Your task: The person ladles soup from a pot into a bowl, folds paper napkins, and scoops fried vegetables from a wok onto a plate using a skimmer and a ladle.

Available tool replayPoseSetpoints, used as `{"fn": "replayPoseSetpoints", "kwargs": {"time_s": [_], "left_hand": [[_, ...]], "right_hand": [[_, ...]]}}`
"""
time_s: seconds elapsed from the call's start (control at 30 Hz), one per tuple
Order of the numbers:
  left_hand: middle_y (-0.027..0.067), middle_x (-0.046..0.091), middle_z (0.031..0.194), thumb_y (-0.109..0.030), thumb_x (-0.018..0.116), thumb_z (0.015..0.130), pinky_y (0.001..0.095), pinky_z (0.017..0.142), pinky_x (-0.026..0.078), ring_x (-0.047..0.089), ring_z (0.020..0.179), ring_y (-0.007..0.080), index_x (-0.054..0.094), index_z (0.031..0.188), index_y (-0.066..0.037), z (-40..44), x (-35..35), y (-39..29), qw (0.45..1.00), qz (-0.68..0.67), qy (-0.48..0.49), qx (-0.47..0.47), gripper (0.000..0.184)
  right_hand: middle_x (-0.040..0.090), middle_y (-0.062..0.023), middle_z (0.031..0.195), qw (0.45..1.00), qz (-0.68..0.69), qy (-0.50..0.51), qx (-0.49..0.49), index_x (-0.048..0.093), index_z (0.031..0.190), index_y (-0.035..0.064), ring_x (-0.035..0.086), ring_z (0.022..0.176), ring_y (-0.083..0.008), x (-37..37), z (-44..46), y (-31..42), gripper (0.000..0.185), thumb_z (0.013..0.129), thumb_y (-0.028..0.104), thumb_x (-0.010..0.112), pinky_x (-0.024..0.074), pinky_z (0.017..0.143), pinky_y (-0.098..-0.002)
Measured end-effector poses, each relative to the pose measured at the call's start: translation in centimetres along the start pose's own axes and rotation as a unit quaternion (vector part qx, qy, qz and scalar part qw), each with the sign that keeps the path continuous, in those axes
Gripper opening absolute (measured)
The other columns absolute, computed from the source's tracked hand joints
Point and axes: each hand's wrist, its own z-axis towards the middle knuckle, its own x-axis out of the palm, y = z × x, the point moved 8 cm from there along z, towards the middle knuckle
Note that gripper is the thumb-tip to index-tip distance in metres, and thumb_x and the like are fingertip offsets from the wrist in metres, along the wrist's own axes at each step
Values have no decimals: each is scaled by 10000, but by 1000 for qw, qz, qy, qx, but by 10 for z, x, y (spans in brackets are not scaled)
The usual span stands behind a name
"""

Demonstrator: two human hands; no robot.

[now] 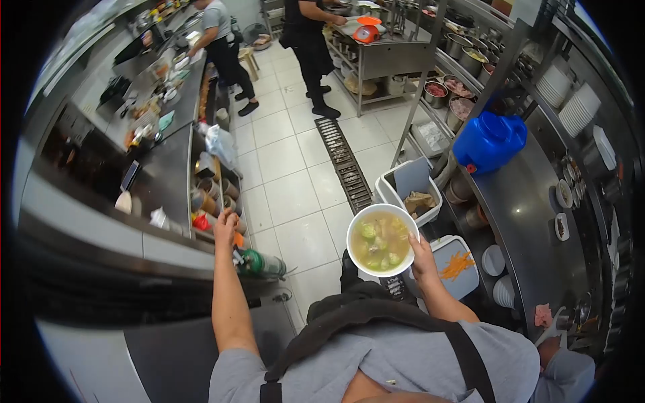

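At far left, a long dark metal counter (158,171) carries a black phone-like slab (130,176) leaning upright near its edge, and beyond it a person in a grey shirt and dark trousers (216,30) stands working at the same run. A crumpled translucent white plastic bag (219,144) hangs by the counter's side, above a shelf of round lidless tubs. The left hand (227,225) is out at the end of an extended arm beside that shelf, its fingers curled; whether they grip anything cannot be told. Just below it lies a green metal cylinder (262,263). On the pale tiled floor (289,181), a person in black clothing (309,54) stands near the far end of a dark slotted drain grate (341,161). Right of centre, a round white bowl (357,258) of cloudy yellowish broth with green chunks is held above the floor by the right hand (423,258), gripping its right side, the fingers underneath partly hidden. Behind the bowl is a white rectangular bin (435,209); beside the hand, orange shreds (457,264) lie on a pale grey lid (451,289). Farther right, a blue plastic jug (490,142) stands on a stainless steel counter (531,221).
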Motion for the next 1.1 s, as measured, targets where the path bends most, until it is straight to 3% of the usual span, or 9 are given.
{"fn": "replayPoseSetpoints", "kwargs": {"time_s": [0.17, 0.2, 0.23, 0.27, 0.4, 0.57, 0.87, 1.0, 1.1], "left_hand": [[244, 618, 996, -326, 436, 883, 474, 826, 465, 591, 945, 406, 598, 1060, -20, -11, -9, 129, 819, 566, 94, -15, 389], [248, 604, 1045, -335, 415, 880, 487, 888, 436, 573, 990, 416, 585, 1088, -8, -37, -45, 225, 777, 576, 140, -210, 423], [249, 576, 1130, -317, 429, 873, 487, 927, 410, 542, 1068, 409, 591, 1083, 8, -85, -53, 286, 592, 704, 358, -160, 419], [249, 577, 1127, -318, 438, 868, 485, 926, 411, 543, 1065, 407, 592, 1084, 7, -131, -55, 294, 552, 672, 430, -242, 419], [247, 582, 1115, -321, 472, 848, 476, 923, 417, 548, 1056, 400, 593, 1086, 5, -141, -19, 258, 616, 539, 365, -443, 422], [244, 587, 1101, -326, 515, 824, 465, 918, 424, 554, 1045, 392, 594, 1090, 3, 10, 51, 233, 636, 531, 363, -426, 430], [216, 617, 1072, -301, 598, 791, 437, 891, 455, 582, 1020, 370, 577, 1148, -34, 617, 357, 37, 813, 560, 148, 65, 446], [155, 643, 1064, -204, 593, 832, 337, 858, 478, 618, 997, 249, 563, 1186, -39, 696, 573, -162, 915, 324, 183, 156, 392], [100, 652, 1030, -151, 565, 871, 290, 815, 481, 612, 934, 176, 567, 1185, -39, 695, 679, -174, 914, 218, 297, 170, 334]], "right_hand": [[604, -81, 1084, 999, -15, -38, -11, 543, 1188, -14, 543, 974, -116, 9, 118, 23, 376, 927, 257, 546, 423, 852, -257], [604, -81, 1084, 999, -8, -45, -8, 543, 1188, -14, 543, 974, -116, 13, 141, 30, 376, 927, 257, 546, 423, 852, -257], [611, -77, 1064, 999, -16, -42, 3, 546, 1184, -13, 548, 957, -115, 15, 164, 35, 372, 927, 256, 545, 427, 843, -257], [618, -73, 1043, 999, -25, -38, 11, 548, 1181, -13, 554, 940, -113, 17, 189, 41, 369, 928, 255, 544, 431, 834, -256], [625, -74, 1016, 997, -20, -70, -26, 556, 1166, -15, 561, 915, -112, 25, 286, 66, 359, 930, 256, 541, 440, 805, -248], [623, -93, 1037, 991, 4, -131, 12, 546, 1166, -29, 584, 930, -141, 40, 406, 100, 400, 912, 279, 567, 450, 811, -261], [605, -122, 1092, 976, 97, -188, -57, 517, 1197, -46, 586, 976, -179, 47, 640, 161, 436, 910, 278, 568, 455, 853, -305], [601, -118, 1079, 966, 87, -227, -92, 515, 1202, -54, 576, 962, -176, 37, 736, 211, 435, 926, 282, 540, 451, 824, -281], [608, -118, 1068, 959, 89, -249, -100, 531, 1186, -51, 578, 958, -170, 17, 799, 239, 409, 934, 271, 524, 452, 820, -278]]}}
